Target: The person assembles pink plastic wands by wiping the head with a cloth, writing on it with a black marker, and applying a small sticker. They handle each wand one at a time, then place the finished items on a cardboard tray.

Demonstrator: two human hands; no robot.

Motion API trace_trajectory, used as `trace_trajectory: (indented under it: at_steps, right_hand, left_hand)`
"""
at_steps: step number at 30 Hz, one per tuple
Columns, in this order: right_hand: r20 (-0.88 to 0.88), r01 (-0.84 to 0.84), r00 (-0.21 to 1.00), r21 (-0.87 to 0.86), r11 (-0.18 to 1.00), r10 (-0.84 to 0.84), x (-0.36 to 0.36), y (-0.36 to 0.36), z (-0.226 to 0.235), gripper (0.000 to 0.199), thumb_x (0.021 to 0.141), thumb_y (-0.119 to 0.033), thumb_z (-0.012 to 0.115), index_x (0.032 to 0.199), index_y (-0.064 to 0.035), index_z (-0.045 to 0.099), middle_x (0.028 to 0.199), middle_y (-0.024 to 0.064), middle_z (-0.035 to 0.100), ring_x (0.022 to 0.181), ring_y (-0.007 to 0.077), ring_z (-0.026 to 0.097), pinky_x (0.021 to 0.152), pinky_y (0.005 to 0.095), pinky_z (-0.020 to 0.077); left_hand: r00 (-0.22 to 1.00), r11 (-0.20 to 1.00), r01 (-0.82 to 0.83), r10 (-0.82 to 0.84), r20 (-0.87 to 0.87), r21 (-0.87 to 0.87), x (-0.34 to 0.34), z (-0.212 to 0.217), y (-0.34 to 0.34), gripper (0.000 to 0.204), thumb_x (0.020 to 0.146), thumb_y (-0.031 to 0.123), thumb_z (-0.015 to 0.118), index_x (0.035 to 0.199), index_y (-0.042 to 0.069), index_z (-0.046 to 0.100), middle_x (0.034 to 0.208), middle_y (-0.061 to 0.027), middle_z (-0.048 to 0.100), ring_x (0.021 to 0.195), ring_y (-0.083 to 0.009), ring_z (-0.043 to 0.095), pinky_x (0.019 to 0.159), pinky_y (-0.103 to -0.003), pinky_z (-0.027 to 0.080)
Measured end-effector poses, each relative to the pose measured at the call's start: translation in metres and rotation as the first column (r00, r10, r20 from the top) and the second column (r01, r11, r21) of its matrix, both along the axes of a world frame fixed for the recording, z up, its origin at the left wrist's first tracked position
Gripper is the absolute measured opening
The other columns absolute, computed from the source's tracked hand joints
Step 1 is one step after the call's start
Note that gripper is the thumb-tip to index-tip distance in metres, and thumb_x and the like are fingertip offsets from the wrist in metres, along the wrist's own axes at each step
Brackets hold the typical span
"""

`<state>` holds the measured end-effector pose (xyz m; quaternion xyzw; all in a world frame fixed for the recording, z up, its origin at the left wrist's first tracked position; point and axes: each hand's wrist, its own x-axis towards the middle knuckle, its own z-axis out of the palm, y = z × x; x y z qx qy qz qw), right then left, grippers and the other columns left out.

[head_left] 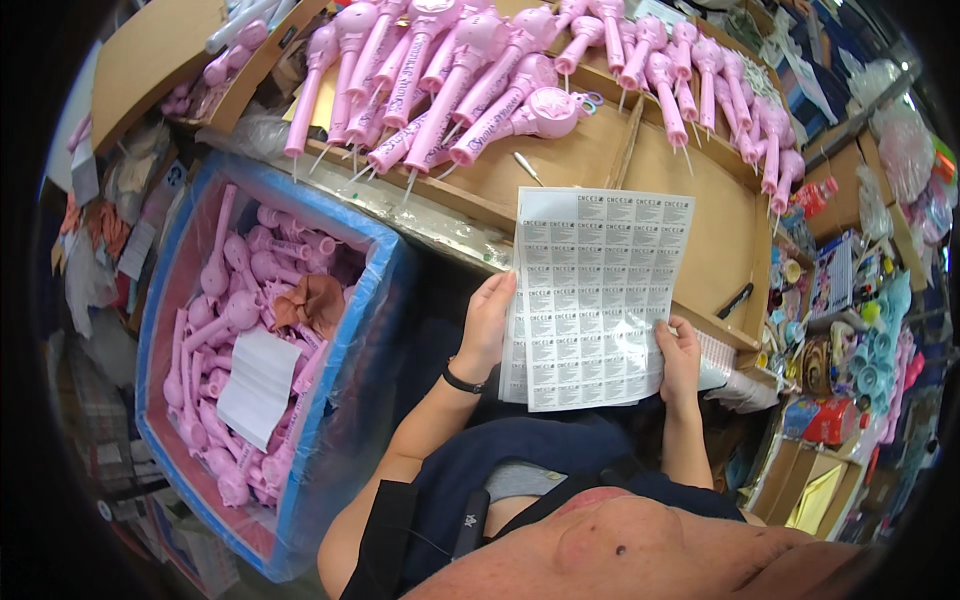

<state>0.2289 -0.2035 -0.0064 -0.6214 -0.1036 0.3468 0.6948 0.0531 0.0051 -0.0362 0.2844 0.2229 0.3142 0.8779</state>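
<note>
In front of me I hold up a stack of white label sheets point(600, 300) printed with rows of small grey-black labels. The upper left corner of the front sheet is bare of labels. My left hand point(488, 322) grips the left edge, its fingers closed on the paper, with a dark band at the wrist. Lower down, my right hand point(678, 358) pinches the right edge. Beyond the sheets, pink toy wands point(465, 75) with purple lettering on their handles lie heaped on a cardboard-lined workbench point(580, 150).
To the left stands a blue-rimmed bin point(355, 290) of more pink wands, with a white paper point(260, 385) and a brown cloth point(310, 302) on top. A black marker point(735, 300) and a white pen point(527, 168) lie on the bench. Shelves of mixed small goods point(830, 330) line the right.
</note>
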Motion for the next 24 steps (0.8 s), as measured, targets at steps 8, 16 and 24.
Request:
trace_trajectory:
  at_steps: [8, 16, 24]
  right_hand:
    - [-0.112, -0.120, 0.983, 0.197, 0.973, 0.145, 0.012, 0.006, 0.012, 0.031, 0.100, -0.015, 0.047, 0.125, 0.0040, 0.052, 0.110, 0.0121, 0.066, 0.102, 0.0171, 0.062, 0.091, 0.0300, 0.0476]
    - [0.103, -0.334, 0.934, -0.076, 0.939, 0.341, 0.003, 0.009, 0.024, 0.024, 0.089, -0.001, 0.061, 0.112, 0.0044, 0.062, 0.087, 0.0024, 0.066, 0.079, 0.0064, 0.057, 0.074, 0.0215, 0.0450]
    - [0.331, -0.464, 0.804, -0.173, 0.869, 0.495, -0.024, 0.019, 0.055, 0.008, 0.083, -0.004, 0.070, 0.089, 0.0011, 0.068, 0.077, 0.0003, 0.064, 0.068, 0.0066, 0.056, 0.060, 0.0223, 0.0444]
  left_hand:
    - [0.999, 0.999, -0.036, 0.036, 0.004, -0.011, 0.001, 0.002, 0.000, 0.031, 0.103, 0.025, 0.042, 0.111, 0.000, 0.057, 0.101, -0.0064, 0.066, 0.086, -0.0106, 0.063, 0.079, -0.024, 0.051]
    - [0.986, 0.975, -0.160, 0.149, 0.080, 0.156, -0.013, 0.006, 0.039, 0.022, 0.101, 0.017, 0.048, 0.116, 0.002, 0.054, 0.104, -0.0041, 0.066, 0.095, -0.0108, 0.062, 0.084, -0.025, 0.049]
    - [0.827, 0.699, -0.333, 0.539, -0.160, 0.633, -0.003, 0.009, 0.025, 0.040, 0.100, 0.015, 0.049, 0.135, 0.000, 0.036, 0.135, -0.0118, 0.043, 0.124, -0.0189, 0.042, 0.105, -0.032, 0.032]
